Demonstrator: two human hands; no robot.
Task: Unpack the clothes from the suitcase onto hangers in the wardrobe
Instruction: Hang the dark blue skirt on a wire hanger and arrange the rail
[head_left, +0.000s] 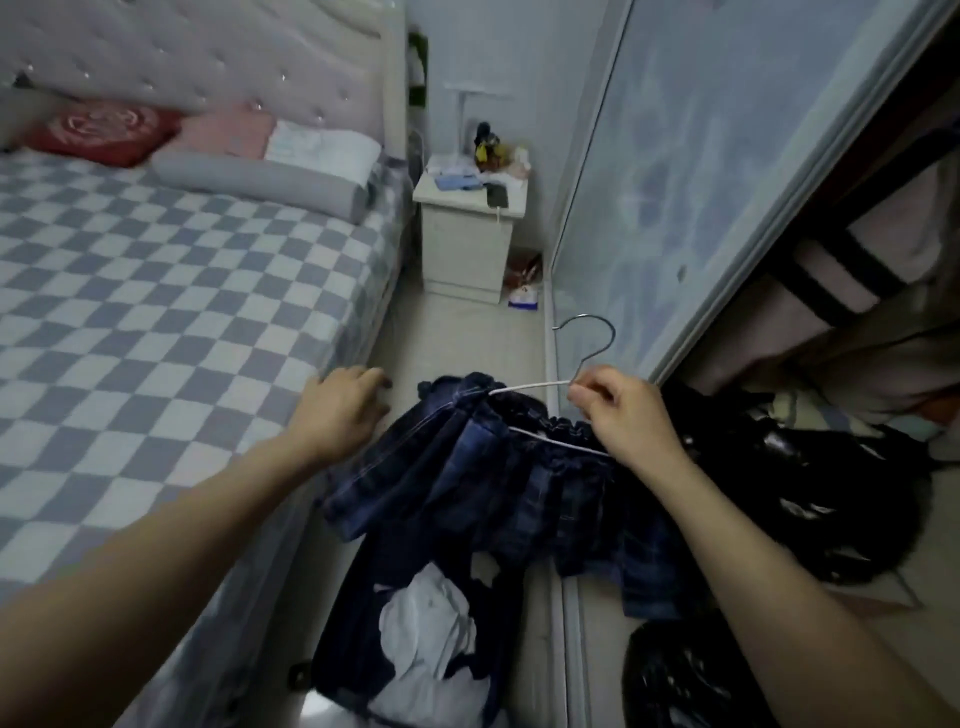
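The bed (171, 291) fills the left side, covered in a blue-and-white checked sheet, with a grey pillow (260, 182), a red cushion (98, 132) and a tufted headboard (197, 57) at its far end. On the right stands the wardrobe (727, 171), its pale sliding door closed across the near part and the opening beyond it showing hanging clothes (872, 291) in light fabric with dark bands. Between bed and wardrobe runs a strip of pale floor (467, 338), ending at a white nightstand (467, 234) that carries a phone (496, 196) and small clutter.

At the bottom of the view the suitcase (415, 639) lies open on the floor beside the bed, holding dark garments and a white garment (431, 623). Black shiny bags (810, 493) sit at the foot of the wardrobe opening.

A dark blue plaid skirt (498, 483) hangs above the suitcase, its gathered waistband threaded on a white hanger (540, 415) with a metal hook pointing toward the wardrobe door. The right hand (623, 415) has its grip pinching the hanger just below the hook, fingers curled round the wire. The left hand (343, 410) hovers just left of the skirt near the bed edge, fingers loosely curled, holding nothing and clear of the fabric.
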